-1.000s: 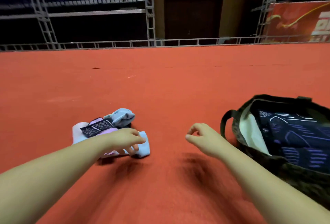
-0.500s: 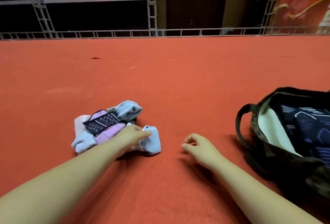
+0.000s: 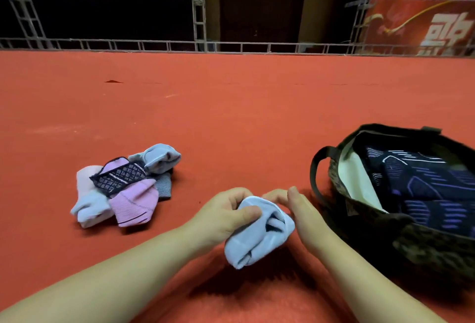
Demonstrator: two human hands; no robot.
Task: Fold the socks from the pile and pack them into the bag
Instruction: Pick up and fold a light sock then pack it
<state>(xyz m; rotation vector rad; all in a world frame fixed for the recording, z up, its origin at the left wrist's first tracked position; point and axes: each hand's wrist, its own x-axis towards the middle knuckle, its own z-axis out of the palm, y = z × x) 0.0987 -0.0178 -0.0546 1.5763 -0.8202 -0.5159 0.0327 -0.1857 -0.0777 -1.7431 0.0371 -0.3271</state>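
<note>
A light blue sock (image 3: 259, 232) is bunched up above the red floor in the middle foreground. My left hand (image 3: 223, 214) grips its upper end, thumb pressed on the fabric. My right hand (image 3: 298, 207) is at the sock's right side with its fingers curled behind the fabric; whether they hold it is hidden. The sock pile (image 3: 123, 186) lies to the left: pale blue, pink, lilac, grey and a dark patterned one. The dark bag (image 3: 365, 209) stands open on the right, with dark blue patterned fabric and a cream lining inside.
Red carpet (image 3: 231, 122) stretches far ahead to a metal railing (image 3: 231, 46) and scaffolding. A dark loop handle (image 3: 317, 165) sticks out of the bag toward my right hand. A red banner hangs at the back right.
My left hand has lifted the light blue sock off the pile's edge and carried it right, to the middle. My right hand has come up against it.
</note>
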